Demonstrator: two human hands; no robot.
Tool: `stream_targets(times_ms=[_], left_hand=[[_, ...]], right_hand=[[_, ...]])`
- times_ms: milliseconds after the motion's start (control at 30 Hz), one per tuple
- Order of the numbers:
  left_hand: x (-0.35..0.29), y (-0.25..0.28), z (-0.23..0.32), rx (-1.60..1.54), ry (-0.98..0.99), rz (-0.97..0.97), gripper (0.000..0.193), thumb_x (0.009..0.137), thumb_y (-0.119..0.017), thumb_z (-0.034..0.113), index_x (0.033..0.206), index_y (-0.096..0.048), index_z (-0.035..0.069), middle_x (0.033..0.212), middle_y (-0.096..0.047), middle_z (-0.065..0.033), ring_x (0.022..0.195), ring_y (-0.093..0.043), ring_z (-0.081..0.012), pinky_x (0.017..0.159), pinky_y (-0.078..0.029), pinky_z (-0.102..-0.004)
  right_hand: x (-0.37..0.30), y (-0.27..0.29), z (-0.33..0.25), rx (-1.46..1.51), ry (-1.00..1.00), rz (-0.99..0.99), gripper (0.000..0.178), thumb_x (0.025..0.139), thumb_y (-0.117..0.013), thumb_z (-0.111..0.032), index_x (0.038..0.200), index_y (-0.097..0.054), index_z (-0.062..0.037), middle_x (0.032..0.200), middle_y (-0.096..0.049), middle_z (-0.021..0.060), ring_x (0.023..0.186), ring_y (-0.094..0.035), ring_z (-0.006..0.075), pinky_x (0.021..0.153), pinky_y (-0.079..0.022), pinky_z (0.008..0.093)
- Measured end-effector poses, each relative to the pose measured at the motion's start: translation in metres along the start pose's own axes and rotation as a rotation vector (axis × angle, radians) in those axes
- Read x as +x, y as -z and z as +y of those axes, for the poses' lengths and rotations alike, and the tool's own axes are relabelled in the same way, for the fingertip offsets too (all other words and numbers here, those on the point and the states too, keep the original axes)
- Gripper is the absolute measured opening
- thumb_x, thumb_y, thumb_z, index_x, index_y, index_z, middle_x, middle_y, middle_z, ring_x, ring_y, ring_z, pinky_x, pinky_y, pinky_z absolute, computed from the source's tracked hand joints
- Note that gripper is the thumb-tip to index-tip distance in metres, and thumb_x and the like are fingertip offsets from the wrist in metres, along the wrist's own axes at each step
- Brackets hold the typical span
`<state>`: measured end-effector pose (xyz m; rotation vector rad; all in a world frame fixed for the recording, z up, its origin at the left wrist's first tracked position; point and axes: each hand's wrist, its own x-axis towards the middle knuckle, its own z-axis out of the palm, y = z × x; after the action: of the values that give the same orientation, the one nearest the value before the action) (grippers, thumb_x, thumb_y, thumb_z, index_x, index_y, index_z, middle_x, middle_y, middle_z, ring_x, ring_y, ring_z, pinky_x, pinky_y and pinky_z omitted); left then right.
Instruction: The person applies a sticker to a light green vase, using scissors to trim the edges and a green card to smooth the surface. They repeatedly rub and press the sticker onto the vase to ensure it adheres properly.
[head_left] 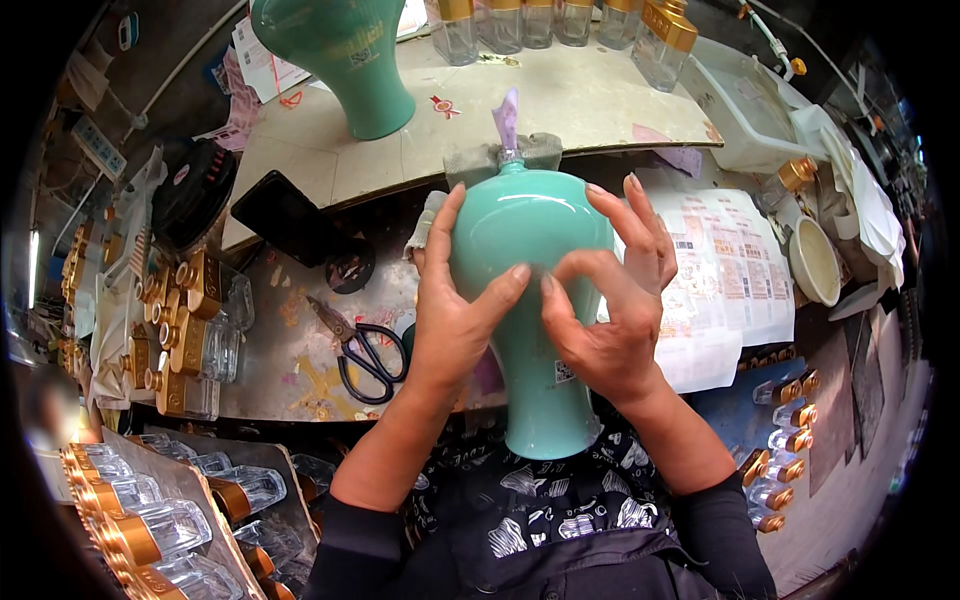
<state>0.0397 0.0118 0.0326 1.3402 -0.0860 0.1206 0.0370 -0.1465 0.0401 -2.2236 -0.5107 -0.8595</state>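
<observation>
A glossy pale-green vase-shaped bottle (525, 225) lies tilted in front of me, its narrow neck pointing away and its base towards my lap. Lilac wrapping (506, 122) sticks up from the neck, which rests by a grey pad (545, 150) at the bench edge. My left hand (452, 325) grips the bottle's left side, thumb across the front. On the right, my right hand (612, 315) pinches thumb and forefinger together at the bottle's front, its other fingers raised. Whatever lies in that pinch is too small to make out. A small printed label shows below it.
Another green bottle (370, 85) stands on the raised board. Black-handled scissors (370, 360) and a dark phone (280, 215) lie left. Printed sticker sheets (720, 270) and a white bowl (815, 260) are right. Gold-capped glass bottles (165, 530) crowd several sides.
</observation>
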Motion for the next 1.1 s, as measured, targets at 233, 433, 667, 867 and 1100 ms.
stream_targets(times_ms=[233,433,667,867,1100], left_hand=[[-0.011,0.011,-0.004,0.338,-0.286,0.166,0.063,0.090,-0.069,0.015,0.146,-0.043,0.003,0.142,-0.047,-0.0145,0.131,-0.044,-0.0245,0.113,-0.032,-0.0392],[-0.020,0.017,0.016,0.450,-0.298,-0.019,0.032,0.091,-0.072,0.022,0.121,-0.068,0.010,0.140,-0.049,-0.0157,0.133,-0.040,-0.0300,0.114,-0.028,-0.0419],[-0.025,0.001,0.029,0.392,-0.277,-0.112,0.019,0.086,-0.076,0.018,0.100,-0.071,0.007,0.139,-0.053,-0.0149,0.133,-0.043,-0.0265,0.114,-0.029,-0.0411],[-0.027,0.006,0.044,0.468,-0.202,-0.145,0.012,0.085,-0.075,0.013,0.092,-0.070,0.005,0.138,-0.054,-0.0131,0.130,-0.045,-0.0225,0.112,-0.030,-0.0380],[-0.018,0.008,0.068,0.498,-0.011,-0.373,0.010,0.082,-0.076,0.014,0.086,-0.070,0.006,0.118,-0.064,-0.0085,0.122,-0.049,-0.0212,0.108,-0.033,-0.0363]], right_hand=[[0.004,0.020,-0.001,0.379,-0.189,-0.110,0.008,0.081,-0.075,-0.010,0.084,-0.068,-0.0101,0.146,-0.050,0.0148,0.147,-0.030,0.0383,0.118,-0.019,0.0499],[0.006,0.032,0.000,0.619,-0.263,-0.172,0.008,0.084,-0.076,-0.012,0.087,-0.069,-0.0090,0.148,-0.048,0.0172,0.149,-0.026,0.0401,0.119,-0.022,0.0518],[0.004,0.038,-0.006,0.587,-0.238,-0.172,0.009,0.084,-0.075,-0.012,0.088,-0.068,-0.0090,0.146,-0.049,0.0158,0.147,-0.029,0.0391,0.118,-0.024,0.0495],[0.010,0.057,-0.004,0.678,-0.309,-0.284,0.021,0.082,-0.070,-0.011,0.102,-0.067,-0.0068,0.122,-0.062,0.0110,0.115,-0.056,0.0240,0.098,-0.042,0.0360],[0.024,0.065,-0.005,0.771,-0.337,-0.567,0.026,0.083,-0.069,-0.017,0.105,-0.067,-0.0045,0.097,-0.066,0.0037,0.087,-0.061,0.0118,0.070,-0.045,0.0257]])
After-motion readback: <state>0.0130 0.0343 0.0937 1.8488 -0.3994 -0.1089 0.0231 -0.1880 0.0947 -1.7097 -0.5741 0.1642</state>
